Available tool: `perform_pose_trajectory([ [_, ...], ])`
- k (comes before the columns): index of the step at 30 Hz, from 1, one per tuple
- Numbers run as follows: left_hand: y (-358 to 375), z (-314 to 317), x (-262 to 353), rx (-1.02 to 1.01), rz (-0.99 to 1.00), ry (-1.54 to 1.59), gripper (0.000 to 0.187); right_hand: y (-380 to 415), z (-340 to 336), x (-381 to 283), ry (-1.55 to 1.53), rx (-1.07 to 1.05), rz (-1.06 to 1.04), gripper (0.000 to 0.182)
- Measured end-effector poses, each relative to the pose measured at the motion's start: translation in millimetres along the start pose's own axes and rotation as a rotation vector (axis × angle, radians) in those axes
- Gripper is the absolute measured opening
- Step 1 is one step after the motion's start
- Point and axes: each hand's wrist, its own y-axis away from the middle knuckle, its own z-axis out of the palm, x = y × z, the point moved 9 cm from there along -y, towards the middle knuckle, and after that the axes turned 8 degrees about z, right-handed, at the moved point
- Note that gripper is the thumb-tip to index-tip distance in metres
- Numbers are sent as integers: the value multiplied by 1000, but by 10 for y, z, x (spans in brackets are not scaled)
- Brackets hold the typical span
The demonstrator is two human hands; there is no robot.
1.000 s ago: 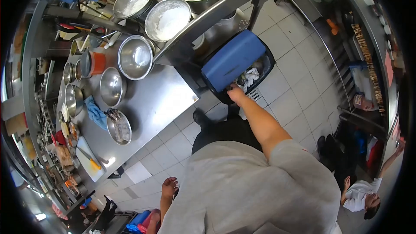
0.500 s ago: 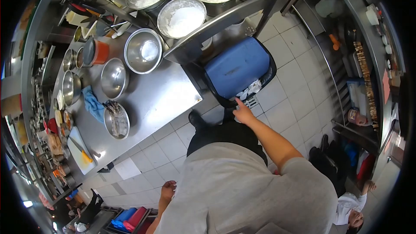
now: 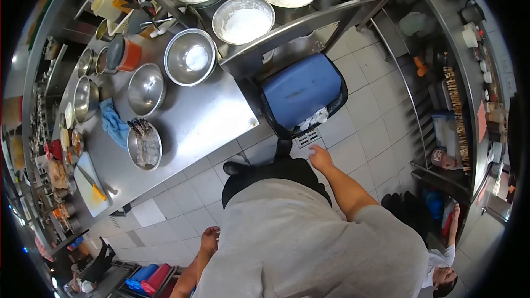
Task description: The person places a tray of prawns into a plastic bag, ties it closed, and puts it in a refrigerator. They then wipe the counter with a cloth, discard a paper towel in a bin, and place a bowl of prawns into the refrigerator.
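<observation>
My right hand [image 3: 320, 158] hangs over the tiled floor just below the blue-lidded bin [image 3: 302, 91], apart from it. Its fingers are loosely bent and partly spread, with nothing seen in them. White crumpled waste [image 3: 314, 119] sticks out at the bin's near edge. Beside my grey shirt, my left hand [image 3: 210, 238] is low with its fingers curled in; whether anything is inside is hidden. A metal bowl of prawns [image 3: 148, 152] stands near the edge of the steel table [image 3: 212, 124], out of reach of both hands.
Metal bowls [image 3: 191, 57] stand on the table by a blue cloth [image 3: 114, 123] and a knife [image 3: 93, 184] on a white cutting board [image 3: 91, 201]. Bowls of white powder [image 3: 243, 19] are at the back. A person [image 3: 441, 267] is at lower right, beside shelving.
My right hand has drawn back from the bin's edge, where its index finger pointed. My feet have shifted left in the view. The person at right has lowered toward the shelf with an arm raised.
</observation>
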Motion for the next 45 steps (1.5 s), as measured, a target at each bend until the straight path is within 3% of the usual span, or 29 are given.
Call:
perform_pose_trajectory([
  [2, -47, -35, -125, 27, -61, -1, 24, 86, 77, 733, 106, 89, -89, 31],
  [4, -403, -248, -729, -14, -20, -16, 21, 57, 497, 1658, 632, -313, 83, 36],
  [5, -587, -319, -959, -59, 42, -32, 19, 239, 395, 1810, 670, -349, 188, 37],
  [8, -293, -447, -104, 32, 190, -169, 18, 719, 249, 1938, 708, -331, 336, 38],
  [10, -313, -649, 128, 87, 178, -162, 18, 810, 180, 1792, 720, -272, 375, 38],
  [13, -727, -1128, 18, 102, 144, -99, 23, 818, 427, 1208, 583, -225, 213, 37],
  [15, -1009, -1446, 287, 182, 329, -109, 21, 796, 493, 812, 423, -103, 173, 36],
  [17, -719, -1387, 1216, 237, 533, 165, 52, 867, 561, 335, 357, -1, 137, 36],
  [19, -505, -1384, 2003, 212, 590, 312, 58, 1083, 533, -279, 339, 15, 135, 37],
  [23, -521, -1305, 2922, -27, 600, 686, 60, 1262, 726, -775, 376, 27, 64, 37],
  [26, -710, -1259, 3230, -83, 579, 654, 67, 1333, 915, -725, 458, 21, -17, 35],
  [29, -883, -1148, 3416, -208, 534, 676, 43, 1512, 1056, -556, 488, -12, -8, 36],
  [33, -1166, -1083, 3473, -138, 563, 753, 41, 1761, 1172, -336, 672, -274, 131, 44],
  [35, -1195, -1135, 3450, -93, 569, 781, 43, 1413, 1499, 285, 992, -594, 7, 46],
  [36, -1162, -1185, 3403, -84, 562, 788, 43, 1345, 1507, 228, 1015, -598, -25, 46],
  [39, -1034, -1529, 3091, -7, 500, 735, 38, 1168, 1391, -449, 1056, -562, -112, 47],
  [41, -873, -1791, 2829, 78, 480, 690, 33, 1020, 1154, -1413, 1152, -298, -192, 49],
  [45, -510, -2299, 2277, 279, 468, 733, 30, 1396, 1037, -3778, 618, -557, -307, 41],
])
